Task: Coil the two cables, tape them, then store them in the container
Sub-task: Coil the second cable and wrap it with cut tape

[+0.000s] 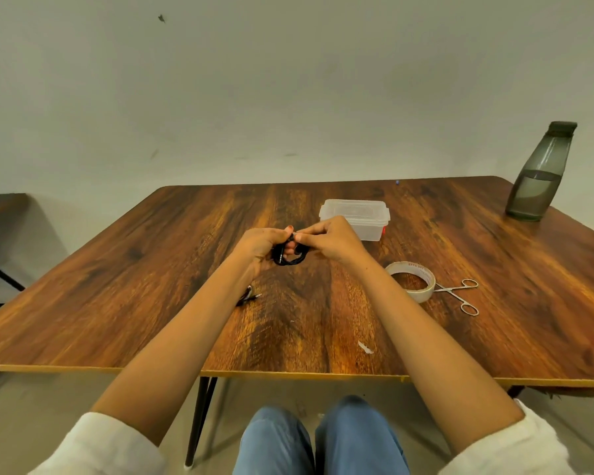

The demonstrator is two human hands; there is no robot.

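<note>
Above the middle of the wooden table (151, 289), both hands meet on a small coil of black cable (288, 258). My left hand (261, 246) grips the coil, and my right hand (330, 240) pinches it from the right with thumb and fingers. A second cable (249, 295) lies on the table under my left forearm, mostly hidden, with a plug tip showing. Just behind my right hand stands a clear plastic container (357, 214) with its lid on. A roll of white tape (413, 281) lies to the right.
Small metal scissors (460, 293) lie next to the tape roll. A dark bottle (539, 173) stands at the far right corner. A scrap of white tape (366, 347) lies near the front edge.
</note>
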